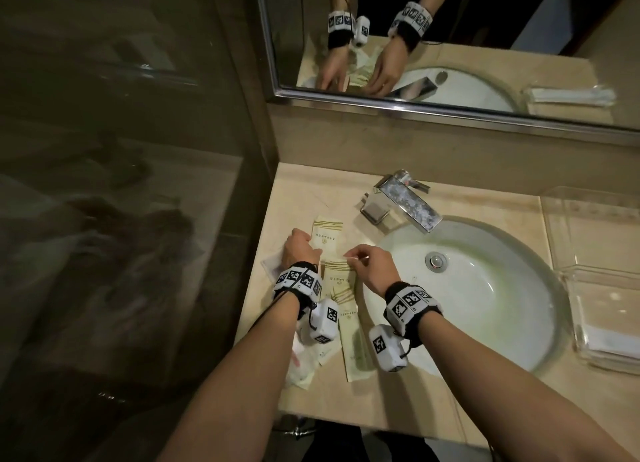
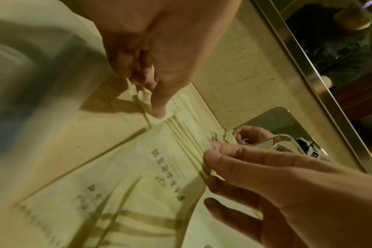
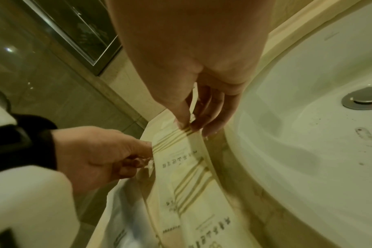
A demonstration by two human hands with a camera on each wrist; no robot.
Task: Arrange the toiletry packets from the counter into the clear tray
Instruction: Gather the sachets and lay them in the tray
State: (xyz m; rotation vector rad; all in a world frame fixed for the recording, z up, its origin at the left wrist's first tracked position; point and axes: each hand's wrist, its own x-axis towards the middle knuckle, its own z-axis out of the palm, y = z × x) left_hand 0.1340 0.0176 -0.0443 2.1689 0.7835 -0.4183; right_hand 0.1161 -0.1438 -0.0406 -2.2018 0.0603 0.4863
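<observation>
Several cream toiletry packets with striped tops lie on the counter left of the sink. My left hand (image 1: 304,236) has its thumb (image 2: 159,112) down on the far packet (image 1: 327,236) and its curled fingers pinch that packet's edge. With thumb and fingers, my right hand (image 1: 349,258) pinches the striped top end of the middle packet (image 1: 337,279) (image 3: 178,161). A third packet (image 1: 351,340) lies nearer me, partly under my wrists. The clear tray (image 1: 550,233) stands at the far right of the counter, well away from both hands.
The round white sink (image 1: 485,288) and chrome faucet (image 1: 401,202) lie between the packets and the tray. Thin plastic wrappers (image 1: 304,364) sit at the counter's left front. A glass wall (image 1: 138,184) borders the left; a mirror (image 1: 450,39) hangs behind.
</observation>
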